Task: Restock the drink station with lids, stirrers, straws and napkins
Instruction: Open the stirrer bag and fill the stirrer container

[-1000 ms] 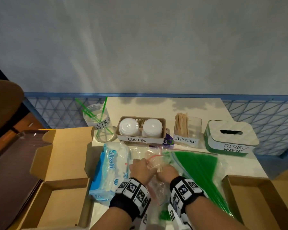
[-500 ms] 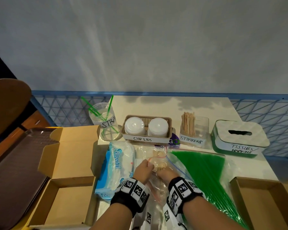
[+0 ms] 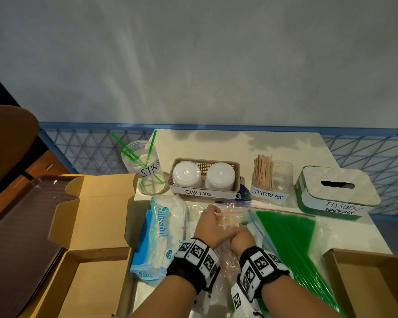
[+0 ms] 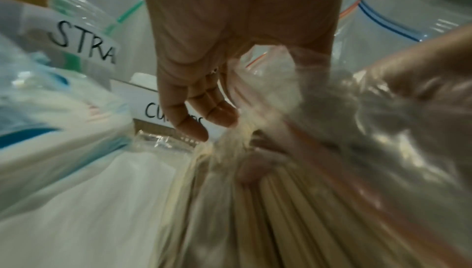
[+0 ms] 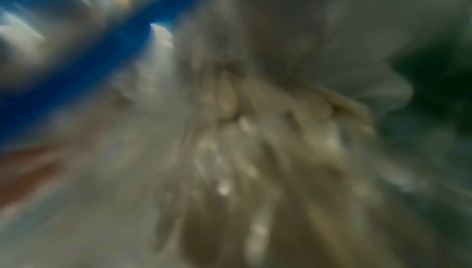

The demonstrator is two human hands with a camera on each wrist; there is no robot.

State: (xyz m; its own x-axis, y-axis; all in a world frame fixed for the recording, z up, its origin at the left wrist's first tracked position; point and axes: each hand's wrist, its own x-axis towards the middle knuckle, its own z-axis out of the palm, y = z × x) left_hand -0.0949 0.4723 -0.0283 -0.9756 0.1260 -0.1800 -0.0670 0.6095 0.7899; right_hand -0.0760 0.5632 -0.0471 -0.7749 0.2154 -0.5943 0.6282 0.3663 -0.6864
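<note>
Our left hand [image 3: 210,223] pinches the mouth of a clear zip bag of pale wooden stirrers [image 4: 275,201] at the lower centre of the head view, fingers curled round the plastic. Our right hand [image 3: 240,237] is pushed inside that bag; we cannot tell how its fingers lie, as the right wrist view is blurred. Just above stands the clear tub labelled STIRRERS [image 3: 272,182], right of centre.

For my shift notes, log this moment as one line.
step: opening stirrer bag | left hand: grips bag mouth | right hand: inside bag | stirrer holder: part full
</note>
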